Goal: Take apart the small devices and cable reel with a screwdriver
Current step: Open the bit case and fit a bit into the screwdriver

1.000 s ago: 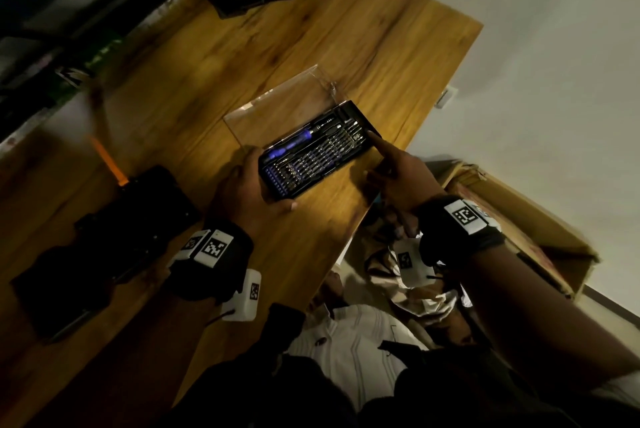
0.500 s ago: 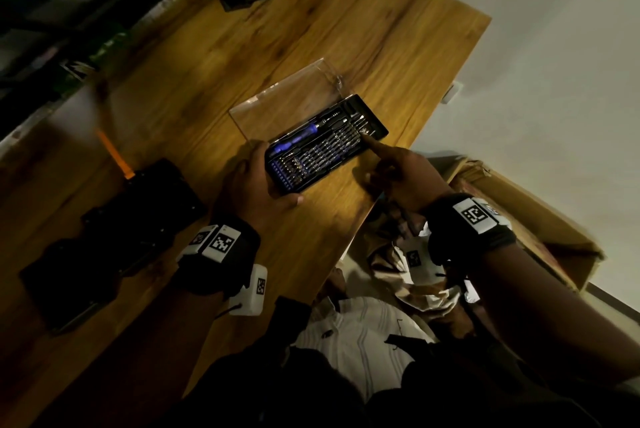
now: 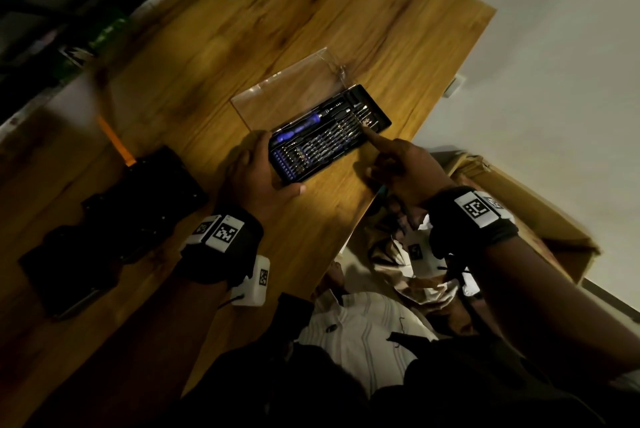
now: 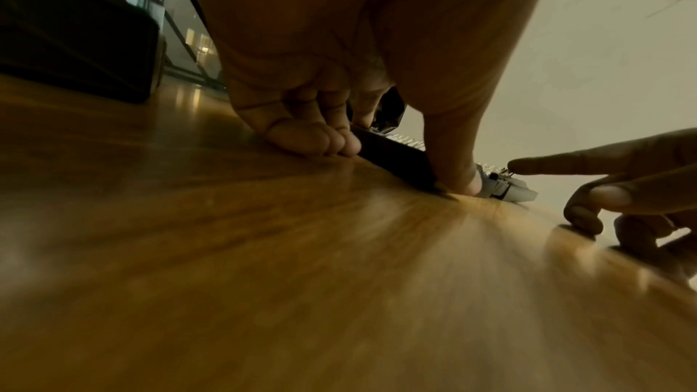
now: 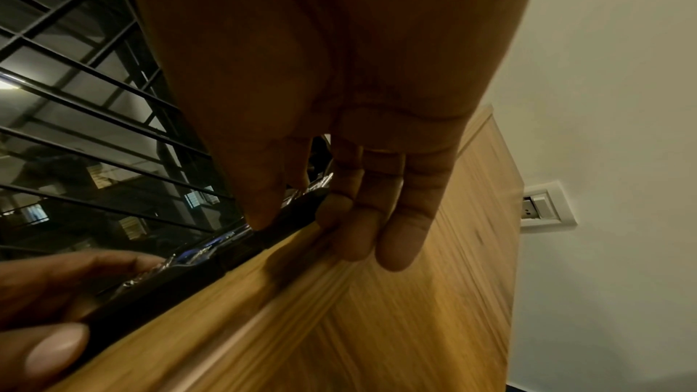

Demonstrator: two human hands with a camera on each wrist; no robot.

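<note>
Screwdriver kit (image 3: 330, 137): a black tray lying flat on the wooden surface (image 3: 194, 57), near the surface's right edge. Its clear lid (image 3: 289, 86) is swung open and lies flat on the far side of the tray. A blue-handled screwdriver (image 3: 301, 124) sits in the tray's far slot, with rows of metal bits (image 3: 322, 147) below it.

Left hand (image 3: 258, 173): grasps the near-left end of the tray. The thumb runs along the tray's near edge; the fingers are curled against the end wall and rest on the wood, as the left wrist view (image 4: 313, 139) shows.

Right hand (image 3: 403, 168): index finger (image 3: 375, 138) extended, its tip down among the bits at the tray's right end. Contact with a specific bit cannot be confirmed; the frames are dim and the bits are small. The remaining fingers are loosely bent beside the tray's long side. This grip encloses nothing.

Dark devices (image 3: 114, 216): black shapes on the left part of the surface, well apart from the kit, detail lost in shadow. An orange strip (image 3: 114, 140) protrudes from behind them.

Off the surface: cardboard box (image 3: 530, 216) on the floor to the right; wall switch (image 5: 548, 204) on the pale wall; window grille (image 5: 75, 100) behind the kit in the right wrist view.
</note>
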